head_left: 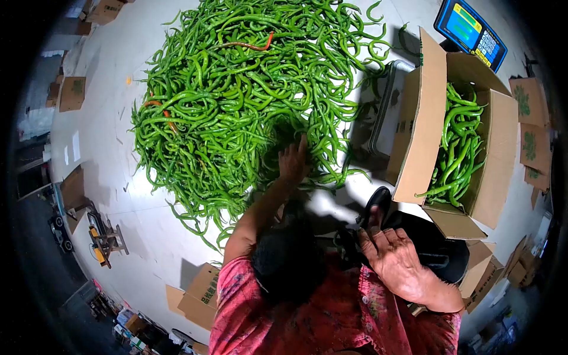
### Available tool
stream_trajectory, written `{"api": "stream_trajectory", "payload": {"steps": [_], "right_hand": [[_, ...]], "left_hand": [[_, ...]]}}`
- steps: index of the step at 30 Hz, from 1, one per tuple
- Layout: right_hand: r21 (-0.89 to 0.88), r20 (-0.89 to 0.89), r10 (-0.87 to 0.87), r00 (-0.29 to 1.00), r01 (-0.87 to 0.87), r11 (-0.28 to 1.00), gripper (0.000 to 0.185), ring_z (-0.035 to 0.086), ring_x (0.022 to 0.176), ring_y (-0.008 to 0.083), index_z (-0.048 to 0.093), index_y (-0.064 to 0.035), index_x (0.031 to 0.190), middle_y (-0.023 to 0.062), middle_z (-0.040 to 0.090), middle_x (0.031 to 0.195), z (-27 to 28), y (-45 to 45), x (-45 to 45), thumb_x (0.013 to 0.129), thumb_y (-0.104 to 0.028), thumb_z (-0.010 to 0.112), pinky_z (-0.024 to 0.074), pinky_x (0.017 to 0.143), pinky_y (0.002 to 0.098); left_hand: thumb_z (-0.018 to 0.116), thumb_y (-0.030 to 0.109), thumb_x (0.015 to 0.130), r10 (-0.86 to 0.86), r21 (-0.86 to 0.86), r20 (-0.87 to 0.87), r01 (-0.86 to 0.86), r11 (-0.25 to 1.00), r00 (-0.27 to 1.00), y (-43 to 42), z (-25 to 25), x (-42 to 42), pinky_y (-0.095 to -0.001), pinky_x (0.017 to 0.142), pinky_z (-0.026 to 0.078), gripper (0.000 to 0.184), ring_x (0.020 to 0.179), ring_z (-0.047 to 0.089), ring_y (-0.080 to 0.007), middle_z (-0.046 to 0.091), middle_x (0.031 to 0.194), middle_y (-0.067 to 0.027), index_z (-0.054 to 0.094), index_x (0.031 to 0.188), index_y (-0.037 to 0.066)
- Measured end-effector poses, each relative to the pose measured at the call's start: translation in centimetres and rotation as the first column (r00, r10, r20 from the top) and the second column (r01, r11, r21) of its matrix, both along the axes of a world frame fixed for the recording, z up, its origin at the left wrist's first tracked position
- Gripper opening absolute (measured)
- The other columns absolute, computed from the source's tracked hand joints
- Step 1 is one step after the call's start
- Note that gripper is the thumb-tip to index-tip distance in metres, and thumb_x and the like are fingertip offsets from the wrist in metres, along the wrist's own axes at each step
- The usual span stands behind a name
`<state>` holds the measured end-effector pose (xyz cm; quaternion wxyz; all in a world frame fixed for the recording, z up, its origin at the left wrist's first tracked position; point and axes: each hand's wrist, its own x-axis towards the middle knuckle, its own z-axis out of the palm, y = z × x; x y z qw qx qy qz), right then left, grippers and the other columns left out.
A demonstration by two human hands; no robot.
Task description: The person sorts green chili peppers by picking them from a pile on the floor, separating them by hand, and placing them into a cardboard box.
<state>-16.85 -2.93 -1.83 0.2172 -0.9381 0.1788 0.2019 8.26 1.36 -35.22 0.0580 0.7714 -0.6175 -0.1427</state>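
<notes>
A large heap of long green chili peppers [236,89] covers the floor in front of me, with a few red ones among them. At its near edge, my left hand [293,161] reaches over a shaded hollow, fingers stretched out and apart; I see no pepper in it. My right hand [393,257] is raised near my dark shoe [378,201], its index finger extended and the others slightly bent, with nothing visible in it. To the right, an open cardboard box [500,160] holds a smaller batch of green chili peppers [458,148].
A scale display [471,32] with a keypad stands behind the box. Beside the box shows a metal-edged platform [387,106]. Flattened cartons [532,127] lie at the far right, and another carton [201,296] sits at lower left. A wooden-and-yellow stand [105,239] is at the left.
</notes>
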Motion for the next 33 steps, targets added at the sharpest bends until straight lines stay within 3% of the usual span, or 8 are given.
{"api": "stream_trajectory", "payload": {"steps": [3, 6, 12, 18, 22, 26, 28, 33], "right_hand": [[-0.008, 0.05, 0.014, 0.999, -0.014, 1.0, 0.048, 0.059, 0.092, 0.0284, 0.055, 0.0047, 0.121, 0.0186, 0.059, 0.107, 0.0, 0.0, 0.0, 0.075, -0.01, 0.056, 0.0456, 0.08, 0.0376], [-0.018, 0.035, 0.011, 0.999, -0.01, 1.0, 0.047, 0.059, 0.092, 0.0281, 0.056, 0.0042, 0.121, 0.018, 0.059, 0.107, -0.2, 0.0, -0.1, 0.076, -0.009, 0.056, 0.0456, 0.08, 0.0376], [-0.065, 0.133, -0.007, 0.991, 0.016, 0.998, 0.049, 0.061, 0.083, 0.0258, 0.059, 0.0052, 0.119, 0.0159, 0.062, 0.091, -0.3, -0.1, -0.3, 0.072, -0.007, 0.058, 0.0485, 0.077, 0.0367], [-0.027, 0.191, -0.063, 0.98, 0.069, 0.997, 0.043, 0.055, 0.086, 0.0269, 0.059, 0.0035, 0.117, 0.0145, 0.055, 0.092, -0.4, 0.7, -0.4, 0.076, -0.01, 0.058, 0.0438, 0.074, 0.0365], [-0.059, 0.216, -0.068, 0.974, 0.082, 0.995, 0.035, 0.057, 0.082, 0.0245, 0.06, -0.0008, 0.112, 0.0116, 0.056, 0.086, -0.5, 1.1, -0.4, 0.078, -0.008, 0.057, 0.0459, 0.073, 0.036], [0.009, 0.253, -0.1, 0.962, 0.101, 0.995, 0.029, 0.06, 0.085, 0.0285, 0.058, -0.0007, 0.105, 0.0136, 0.06, 0.088, -0.5, 0.6, 0.1, 0.076, -0.002, 0.056, 0.0476, 0.076, 0.0382], [-0.02, 0.242, -0.104, 0.965, 0.112, 0.993, 0.027, 0.061, 0.086, 0.0305, 0.058, -0.0011, 0.102, 0.0151, 0.061, 0.088, -1.1, 0.8, 0.1, 0.075, -0.001, 0.057, 0.0482, 0.078, 0.0398], [0.092, 0.208, -0.121, 0.971, 0.104, 0.99, 0.027, 0.066, 0.08, 0.037, 0.059, -0.0009, 0.102, 0.0188, 0.063, 0.088, -0.3, 0.0, 1.0, 0.076, -0.007, 0.063, 0.0524, 0.073, 0.0477]], "left_hand": [[0.076, 0.027, 0.07, 0.016, -0.055, -0.054, -0.019, 0.998, 0.998, -0.9, -0.6, 0.6, -0.0527, 0.078, 0.048, 0.09, 0.091, 0.061, -0.0373, 0.06, 0.101, -0.0174, 0.029, 0.145, 0.014], [0.076, 0.026, 0.069, 0.115, 0.163, -0.19, -0.084, 0.983, 0.975, -2.1, -0.3, 1.3, -0.0527, 0.074, 0.05, 0.081, 0.089, 0.062, -0.0412, 0.062, 0.105, -0.018, 0.037, 0.139, 0.015], [0.077, 0.028, 0.068, 0.044, -0.042, -0.395, -0.066, 0.997, 0.918, -1.9, 10.2, 5.1, -0.0488, 0.071, 0.053, 0.071, 0.083, 0.065, -0.0415, 0.068, 0.099, -0.016, 0.046, 0.13, 0.015], [0.073, 0.003, 0.07, 0.311, 0.306, -0.368, -0.201, 0.931, 0.876, -0.3, 15.8, 11.9, -0.0381, 0.083, 0.052, 0.073, 0.092, 0.067, -0.0262, 0.068, 0.102, -0.0189, 0.044, 0.137, 0.006], [0.074, 0.004, 0.068, 0.163, -0.015, -0.596, -0.214, 0.977, 0.786, 1.3, 19.9, 14.3, -0.0329, 0.089, 0.048, 0.073, 0.095, 0.064, -0.0252, 0.067, 0.108, -0.016, 0.048, 0.136, 0.005], [0.073, 0.002, 0.068, 0.171, 0.123, -0.475, -0.128, 0.984, 0.863, 1.9, 22.9, 15.8, -0.0287, 0.093, 0.045, 0.07, 0.102, 0.061, -0.0223, 0.065, 0.113, -0.0142, 0.049, 0.134, 0.002], [0.073, 0.001, 0.069, 0.304, 0.125, -0.673, -0.301, 0.945, 0.674, 1.9, 26.7, 14.6, -0.0277, 0.094, 0.044, 0.07, 0.106, 0.058, -0.0204, 0.063, 0.116, -0.0118, 0.048, 0.135, 0.002], [0.074, 0.0, 0.066, 0.307, 0.068, -0.783, -0.416, 0.907, 0.541, 3.0, 32.8, 13.5, -0.0288, 0.094, 0.044, 0.069, 0.105, 0.058, -0.021, 0.061, 0.117, -0.0084, 0.051, 0.131, 0.002]]}}
